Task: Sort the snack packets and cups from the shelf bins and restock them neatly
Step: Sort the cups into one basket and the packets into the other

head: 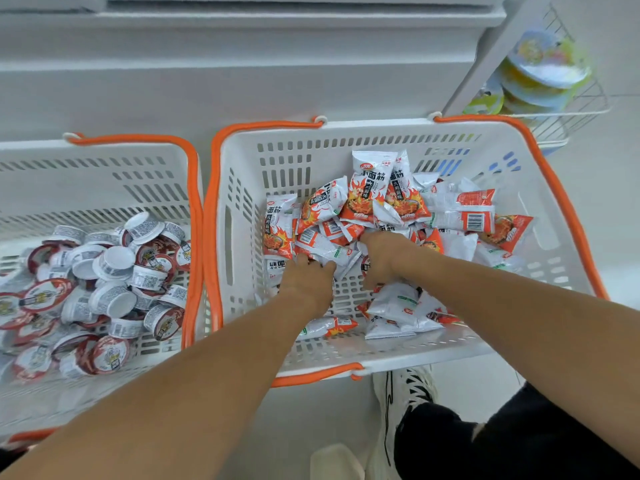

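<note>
- The snack packets (374,206) lie in a loose heap in the right-hand basket (242,188), piled toward its far wall and middle, with a few more near its front edge.
- The left hand (306,280) reaches into the near side of the heap, fingers curled down among the packets; it seems to be gathering some, though I cannot tell how many it actually holds.
- The right hand (382,258) is just beside it, fingers bent into the pile and closing on packets at the middle of the basket.
- The cups (114,268) fill the left-hand basket (194,174) in a jumble, many tipped on their sides or upside down.
- The packets look light, puffy and glossy, so they probably slide over one another; several are best scooped together or pinched by a sealed end seam.
- The cups look light and fairly stiff, with thin peel lids; gripping round the wall is likely safer than pressing the lid.
</note>
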Demonstrator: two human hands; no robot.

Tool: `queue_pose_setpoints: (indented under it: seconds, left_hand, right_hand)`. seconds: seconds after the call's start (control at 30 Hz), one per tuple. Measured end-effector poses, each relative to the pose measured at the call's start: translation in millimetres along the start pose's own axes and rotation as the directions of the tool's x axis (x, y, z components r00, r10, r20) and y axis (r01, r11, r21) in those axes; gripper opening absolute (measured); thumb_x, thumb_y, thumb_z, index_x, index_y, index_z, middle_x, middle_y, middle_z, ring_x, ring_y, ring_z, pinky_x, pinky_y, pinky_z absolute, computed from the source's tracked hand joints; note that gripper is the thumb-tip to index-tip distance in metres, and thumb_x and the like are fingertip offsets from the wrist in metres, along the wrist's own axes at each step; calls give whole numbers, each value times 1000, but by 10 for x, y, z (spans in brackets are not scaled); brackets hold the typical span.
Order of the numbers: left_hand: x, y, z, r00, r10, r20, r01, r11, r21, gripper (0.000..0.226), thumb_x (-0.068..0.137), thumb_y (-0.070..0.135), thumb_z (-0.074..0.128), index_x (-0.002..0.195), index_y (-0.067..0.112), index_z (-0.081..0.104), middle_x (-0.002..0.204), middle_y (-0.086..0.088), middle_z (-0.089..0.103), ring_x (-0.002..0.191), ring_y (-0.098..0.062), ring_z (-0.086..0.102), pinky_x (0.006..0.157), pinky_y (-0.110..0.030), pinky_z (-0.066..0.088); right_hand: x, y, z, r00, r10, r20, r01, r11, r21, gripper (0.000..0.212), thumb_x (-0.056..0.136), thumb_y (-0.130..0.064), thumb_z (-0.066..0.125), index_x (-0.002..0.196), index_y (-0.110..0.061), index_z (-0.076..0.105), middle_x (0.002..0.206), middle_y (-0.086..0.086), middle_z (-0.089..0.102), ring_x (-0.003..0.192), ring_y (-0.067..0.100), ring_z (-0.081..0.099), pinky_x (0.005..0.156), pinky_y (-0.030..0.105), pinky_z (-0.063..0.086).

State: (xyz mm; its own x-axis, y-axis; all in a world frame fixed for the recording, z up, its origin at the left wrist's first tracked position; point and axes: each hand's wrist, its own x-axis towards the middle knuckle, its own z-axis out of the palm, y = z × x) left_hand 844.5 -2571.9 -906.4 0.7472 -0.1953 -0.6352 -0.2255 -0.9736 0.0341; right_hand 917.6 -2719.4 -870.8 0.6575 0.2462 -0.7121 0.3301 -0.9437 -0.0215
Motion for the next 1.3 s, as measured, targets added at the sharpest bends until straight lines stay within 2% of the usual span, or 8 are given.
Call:
queue_pose_setpoints:
  seconds: [0.13, 0.33, 0.6, 0.7, 0.83, 0.97, 1.13, 1.3]
  left_hand:
    - [-7, 37, -56, 994, 53, -92, -55, 998, -28, 48, 93, 33, 63, 132, 15, 41, 125, -12, 58, 120, -33, 51, 101, -44, 38]
    - [-100, -103, -280, 992, 31, -121, -83, 888, -453, 60, 78, 39, 79, 122, 12, 49, 119, -9, 48, 104, -28, 53, 84, -37, 48]
    - [-240, -227, -270, 994, 68, -90, -97, 918, -384, 48, 85, 32, 74, 123, 13, 52, 121, -9, 57, 104, -26, 57, 88, -38, 50]
    - [-208, -209, -217, 980, 154, -124, -180, 954, -240, 65, 90, 33, 66, 147, 21, 38, 138, -7, 51, 122, -28, 52, 97, -40, 48]
    - [-160, -221, -183, 979, 178, -102, -195, 961, -195, 52, 91, 33, 63, 138, 20, 47, 129, -6, 52, 116, -29, 53, 91, -39, 49]
    - [-125, -229, -174, 980, 171, -100, -189, 957, -221, 46, 88, 31, 65, 131, 19, 50, 123, -5, 53, 110, -28, 55, 86, -39, 49]
    - [-98, -248, -205, 985, 155, -72, -169, 949, -266, 45, 88, 28, 66, 130, 18, 52, 122, -5, 57, 107, -25, 57, 79, -34, 46]
    - [-214, -232, -277, 987, 158, -30, -161, 956, -244, 49, 90, 28, 66, 136, 19, 51, 125, -6, 59, 110, -25, 58, 78, -33, 46]
  right_hand:
    - [39, -64, 51, 1000, -9, 25, 13, 990, -144, 84, 75, -42, 79, 142, -12, 39, 141, 10, 39, 120, 26, 53, 98, 39, 50]
    - [-24, -4, 118, 997, -75, -13, 74, 992, -106, 65, 76, -43, 79, 129, -14, 54, 127, 8, 50, 107, 27, 58, 90, 36, 52]
    - [-65, 30, -83, 984, -67, 163, 45, 990, 133, 94, 77, -39, 81, 153, -16, 31, 149, 8, 44, 130, 28, 49, 105, 40, 45]
    - [-24, -43, 33, 997, 42, 65, -39, 999, -35, 86, 83, -40, 71, 152, -16, 25, 142, 8, 49, 115, 28, 56, 89, 38, 53]
    - [49, -193, 324, 994, 105, 43, -90, 961, -260, 65, 94, -36, 57, 151, -18, 29, 149, 19, 31, 129, 35, 45, 95, 45, 48]
    - [122, -196, 486, 999, 32, -23, -36, 975, -220, 71, 92, -30, 62, 151, -25, 24, 139, 21, 40, 116, 40, 55, 86, 44, 52]
    - [69, -114, 289, 997, -63, -54, 58, 995, -83, 35, 95, -30, 59, 128, -20, 52, 125, 12, 56, 108, 32, 59, 88, 40, 52]
    - [-128, -160, 117, 983, -152, 103, 160, 984, -76, 81, 94, -28, 64, 157, -35, 14, 133, 15, 54, 114, 31, 56, 91, 38, 50]
